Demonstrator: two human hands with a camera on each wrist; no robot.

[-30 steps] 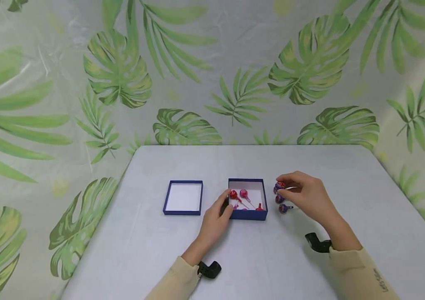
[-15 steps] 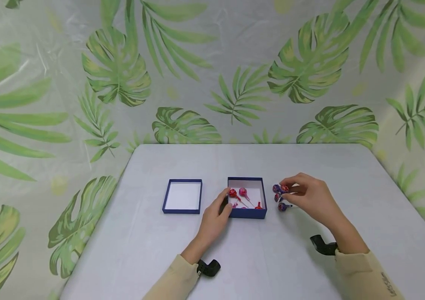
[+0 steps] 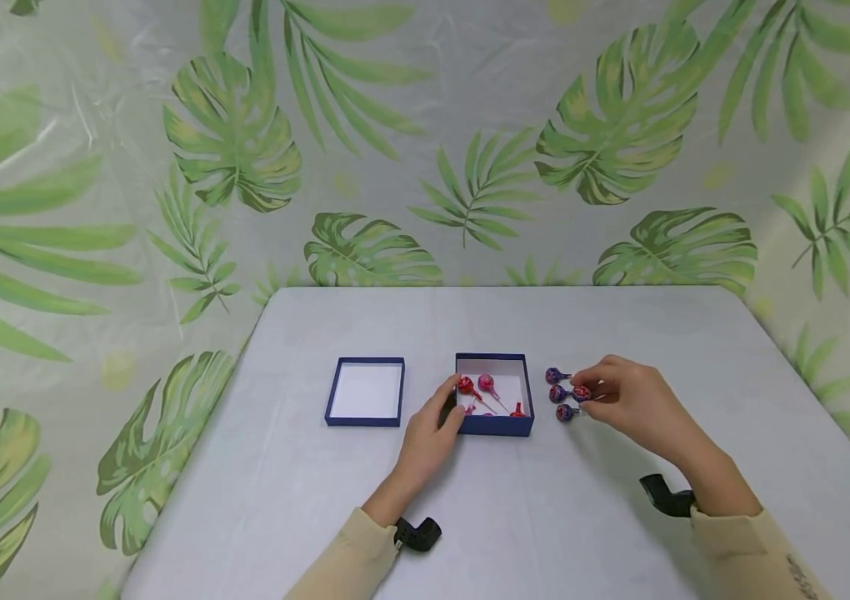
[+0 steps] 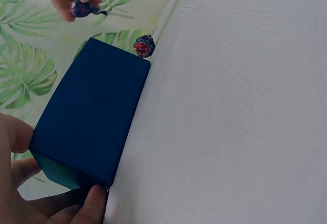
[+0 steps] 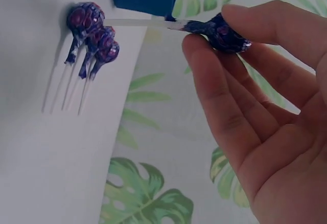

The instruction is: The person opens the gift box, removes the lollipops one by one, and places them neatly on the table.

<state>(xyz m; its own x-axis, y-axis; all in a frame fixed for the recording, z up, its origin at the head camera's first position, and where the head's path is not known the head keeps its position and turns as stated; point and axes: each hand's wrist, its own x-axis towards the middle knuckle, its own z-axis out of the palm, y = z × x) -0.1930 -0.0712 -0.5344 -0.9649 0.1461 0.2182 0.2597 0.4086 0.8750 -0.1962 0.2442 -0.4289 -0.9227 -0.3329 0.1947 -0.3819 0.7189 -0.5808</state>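
Observation:
My left hand (image 3: 427, 440) grips the left side of an open blue box (image 3: 496, 427), thumb near the front corner and fingers along the side wall. Inside lie red and pink lollipops (image 3: 487, 383), partly hidden by the front wall. To the right of the box, my right hand (image 3: 642, 410) pinches a purple-wrapped lollipop (image 5: 228, 36) by its candy head between thumb and fingers. Its white stick points away from the palm in the right wrist view. Three more purple lollipops (image 5: 84, 19) lie in a row on the table beside the box, sticks pointing the same way.
A shallow blue-rimmed box lid (image 3: 362, 422), white inside, lies to the left of the box. Everything stands on a white-covered table (image 3: 297, 500). Behind it hangs a leaf-patterned sheet (image 3: 477, 108).
My right hand has moved right and slightly toward me with the pinched lollipop, uncovering the row of purple lollipops. My left hand stays on the box.

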